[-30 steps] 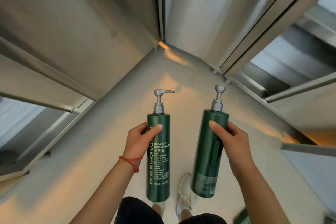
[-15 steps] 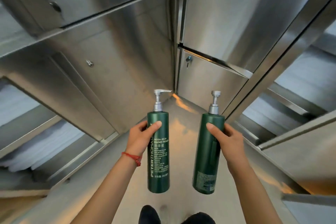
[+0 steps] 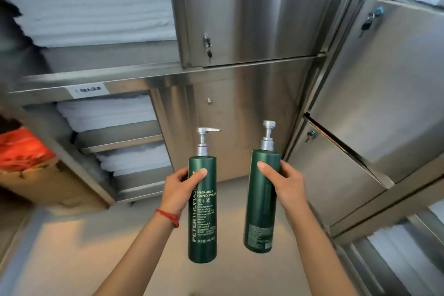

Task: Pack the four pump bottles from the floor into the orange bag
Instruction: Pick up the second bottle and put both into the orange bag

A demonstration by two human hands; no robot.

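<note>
My left hand (image 3: 181,191) grips a dark green pump bottle (image 3: 202,223) upright in the air, its hand wash label facing me. My right hand (image 3: 284,184) holds a second green pump bottle (image 3: 260,211), also upright, its back label toward me. Both have silver pump heads. The two bottles hang side by side a little apart, above the floor. The orange bag (image 3: 22,149) shows at the far left edge, blurred, sitting on a brown surface. No other pump bottles are in view.
Stainless steel cabinets (image 3: 252,31) with locked doors stand ahead and to the right. Open shelves (image 3: 120,137) on the left hold stacked white linen. Grey floor (image 3: 79,247) lies below my arms.
My view has tilted upward from the floor to the cabinets and turned left, bringing the orange bag into sight. Both hands keep their grip on the bottles at the same spacing.
</note>
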